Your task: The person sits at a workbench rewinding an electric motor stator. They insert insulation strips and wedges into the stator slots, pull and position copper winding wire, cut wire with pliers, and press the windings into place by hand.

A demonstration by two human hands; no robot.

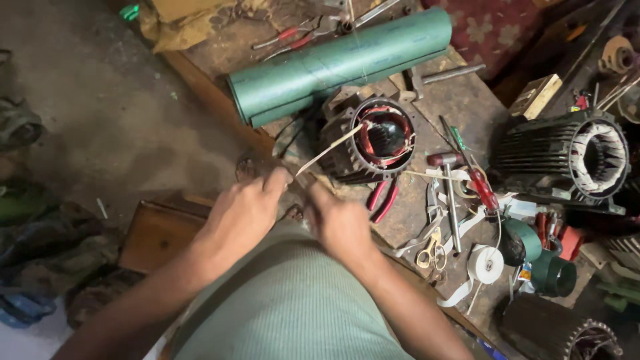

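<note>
Stator housing [373,141], dark and finned, lies on its side on the cluttered wooden workbench [460,100], its open bore showing copper windings with red sleeving. Beside it lie a rolled green sheet [340,60], a second stator [567,160] and a hammer [448,193]; the concrete floor [100,113] is at left. The left hand [240,213] and right hand [340,223] are closed together on a thin pale strip [330,149] reaching the bore, the fingertips hidden.

We found a worn wooden workbench [460,100]. On it lay a green roll [340,63], a motor stator [373,140], a hammer [448,193] and scissors [430,252].
</note>
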